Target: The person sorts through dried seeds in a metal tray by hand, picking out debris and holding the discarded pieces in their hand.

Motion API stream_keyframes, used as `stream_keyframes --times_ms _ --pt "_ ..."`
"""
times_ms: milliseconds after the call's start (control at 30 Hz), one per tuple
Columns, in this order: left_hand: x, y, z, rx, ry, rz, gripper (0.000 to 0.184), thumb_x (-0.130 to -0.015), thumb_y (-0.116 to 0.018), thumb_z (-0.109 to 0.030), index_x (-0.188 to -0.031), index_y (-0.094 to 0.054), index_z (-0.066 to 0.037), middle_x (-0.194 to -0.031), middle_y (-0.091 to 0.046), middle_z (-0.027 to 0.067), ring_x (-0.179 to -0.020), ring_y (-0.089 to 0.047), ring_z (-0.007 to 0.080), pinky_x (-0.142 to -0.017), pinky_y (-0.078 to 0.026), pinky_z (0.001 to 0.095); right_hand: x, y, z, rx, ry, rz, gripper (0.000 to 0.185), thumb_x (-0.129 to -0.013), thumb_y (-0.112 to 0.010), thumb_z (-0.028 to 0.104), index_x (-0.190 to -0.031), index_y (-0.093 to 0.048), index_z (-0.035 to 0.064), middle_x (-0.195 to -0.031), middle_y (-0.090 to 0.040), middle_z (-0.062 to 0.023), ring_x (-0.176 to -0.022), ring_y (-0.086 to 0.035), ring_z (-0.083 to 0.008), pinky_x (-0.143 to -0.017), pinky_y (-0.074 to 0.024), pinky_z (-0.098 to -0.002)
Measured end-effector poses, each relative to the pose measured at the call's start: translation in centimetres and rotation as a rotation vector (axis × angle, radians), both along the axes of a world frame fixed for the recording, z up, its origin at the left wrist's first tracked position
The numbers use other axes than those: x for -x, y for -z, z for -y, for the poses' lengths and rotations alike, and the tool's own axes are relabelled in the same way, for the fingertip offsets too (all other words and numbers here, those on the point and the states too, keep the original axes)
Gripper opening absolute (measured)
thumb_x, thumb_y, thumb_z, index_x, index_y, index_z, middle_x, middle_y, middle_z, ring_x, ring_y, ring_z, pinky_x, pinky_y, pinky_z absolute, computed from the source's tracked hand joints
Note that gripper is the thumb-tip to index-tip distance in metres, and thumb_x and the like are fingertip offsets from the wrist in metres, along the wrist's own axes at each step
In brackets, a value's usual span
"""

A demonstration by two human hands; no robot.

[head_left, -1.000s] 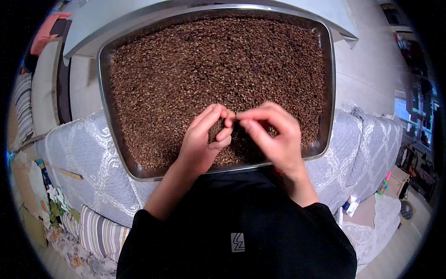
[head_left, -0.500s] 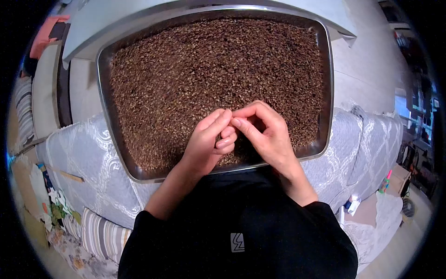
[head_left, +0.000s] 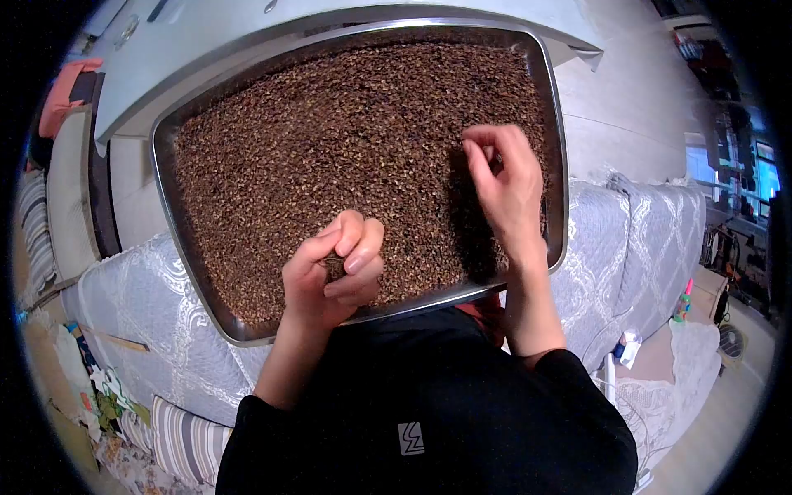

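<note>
Head view: both forearms are extended forward from short black sleeves (head_left: 569, 388). The left hand (head_left: 310, 282) is held low over the near side of a tray (head_left: 560, 140), its wrist bent up and its fingers curled toward the thumb. The right hand (head_left: 511, 183) is reached farther forward, its wrist arched and its fingers angled down and inward.

Only a narrow hollow is left within the left hand; brown texture is seen there, but whether pieces are held or are seen through the gap cannot be told. Thumb and forefinger of the right hand are brought nearly together; whether anything is pinched between them cannot be told.

Beneath and between the hands, small, dry brown pieces (head_left: 363, 148) are spread in a thick, rough layer, flecked with paler tan. They are contained by the shiny metal tray, rectangular with rounded corners. Beyond the hands, a smooth white surface (head_left: 223, 29) is seen; to either side, grey quilted fabric (head_left: 587, 247) is patterned with white scrolls.
</note>
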State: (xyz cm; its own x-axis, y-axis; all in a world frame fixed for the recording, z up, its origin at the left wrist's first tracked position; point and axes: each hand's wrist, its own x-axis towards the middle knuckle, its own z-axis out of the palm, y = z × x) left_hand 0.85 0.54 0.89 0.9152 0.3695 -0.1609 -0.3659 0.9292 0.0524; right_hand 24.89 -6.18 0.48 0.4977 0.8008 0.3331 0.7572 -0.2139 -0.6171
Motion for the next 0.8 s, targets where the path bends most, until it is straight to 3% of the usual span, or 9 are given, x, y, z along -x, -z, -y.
stream_keyframes --times_ms 200,300,333,433,467,567,667,767,800 --pt "-0.2 -0.2 0.1 -0.204 0.009 0.017 0.021 -0.101 -0.044 -0.024 -0.089 -0.049 -0.007 -0.079 -0.048 0.0049 -0.049 -0.035 0.006 -0.042 -0.029 0.0185 -1.8 1.1 -2.4 0.04 -0.117 0.247 0.012 -0.084 -0.073 0.008 -0.095 -0.071 0.0056 -0.087 -0.064 -0.0094 -0.077 -0.063 -0.0293 -0.072 -0.0513 -0.0382" --pt "-0.4 -0.6 0.4 -0.287 -0.04 -0.032 0.027 -0.102 -0.042 -0.027 -0.085 -0.05 -0.008 -0.076 -0.047 0.004 -0.05 -0.035 0.0063 -0.044 -0.029 0.0198 -1.1 0.9 -1.9 0.005 -0.087 -0.056 0.01 -0.084 -0.073 0.009 -0.093 -0.071 0.0056 -0.088 -0.065 -0.01 -0.076 -0.063 -0.0291 -0.071 -0.0513 -0.0375" --pt "-0.4 -0.5 0.5 -0.278 -0.058 -0.041 0.03 -0.103 -0.042 -0.029 -0.083 -0.05 -0.008 -0.074 -0.047 0.0032 -0.05 -0.035 0.0063 -0.044 -0.029 0.0204 -0.9 1.0 -1.6 -0.027 -0.096 -0.168 0.011 -0.09 -0.07 0.013 -0.097 -0.07 0.0051 -0.088 -0.068 -0.0067 -0.077 -0.064 -0.0208 -0.067 -0.0503 -0.0318" --pt "-0.4 0.3 0.7 -0.227 -0.101 -0.025 0.037 -0.107 -0.038 -0.031 -0.079 -0.05 -0.01 -0.071 -0.044 0.0006 -0.05 -0.033 0.0062 -0.044 -0.027 0.0216 0.1 -1.5 -0.4 0.083 -0.086 -0.979 0.014 -0.096 -0.067 0.017 -0.102 -0.069 0.0045 -0.093 -0.069 -0.0027 -0.081 -0.063 -0.0112 -0.065 -0.0482 -0.0248" --pt "-0.4 0.5 0.6 -0.207 -0.113 -0.012 0.039 -0.108 -0.036 -0.032 -0.079 -0.05 -0.01 -0.07 -0.043 -0.0004 -0.05 -0.032 0.0061 -0.044 -0.026 0.0219 0.3 -2.0 -0.1 0.075 -0.134 -1.075 0.018 -0.098 -0.065 0.018 -0.108 -0.066 0.0033 -0.096 -0.068 -0.0014 -0.085 -0.061 -0.0069 -0.065 -0.0467 -0.0207" --pt "-0.7 0.4 0.2 -0.18 -0.076 -0.019 0.038 -0.11 -0.033 -0.029 -0.082 -0.049 -0.009 -0.068 -0.04 -0.0025 -0.051 -0.032 0.0061 -0.044 -0.025 0.0223 0.9 -2.5 0.6 0.056 -0.181 -1.188 0.019 -0.097 -0.064 0.015 -0.111 -0.065 0.0027 -0.1 -0.068 -0.0054 -0.087 -0.061 -0.0091 -0.067 -0.0458 -0.0217" --pt "-1.0 -0.7 -0.1 -0.203 -0.056 -0.195 0.031 -0.11 -0.034 -0.022 -0.094 -0.055 -0.005 -0.066 -0.039 -0.0036 -0.052 -0.031 0.0053 -0.045 -0.025 0.0209 1.1 -2.5 1.0 0.008 -0.224 -1.285 0.023 -0.095 -0.067 0.012 -0.115 -0.061 0.0022 -0.099 -0.068 -0.0057 -0.087 -0.062 -0.0094 -0.066 -0.0474 -0.0215" --pt "-1.4 -0.9 -0.1 -0.271 -0.06 -0.338 0.029 -0.11 -0.036 -0.022 -0.108 -0.056 -0.001 -0.063 -0.037 -0.0035 -0.05 -0.029 0.0051 -0.041 -0.024 0.0196 1.7 -3.0 0.8 -0.052 -0.295 -1.312 0.027 -0.093 -0.069 0.007 -0.117 -0.058 0.0011 -0.099 -0.067 -0.0057 -0.087 -0.062 -0.0092 -0.068 -0.0492 -0.0207" --pt "-1.4 -0.4 0.0 -0.32 -0.068 -0.347 0.031 -0.109 -0.038 -0.019 -0.123 -0.055 0.002 -0.063 -0.036 -0.0045 -0.05 -0.029 0.0042 -0.042 -0.024 0.0193 2.0 -3.2 0.7 -0.072 -0.321 -1.311 0.029 -0.092 -0.069 0.005 -0.118 -0.057 0.0008 -0.099 -0.066 -0.0056 -0.087 -0.062 -0.0092 -0.069 -0.0497 -0.0205"
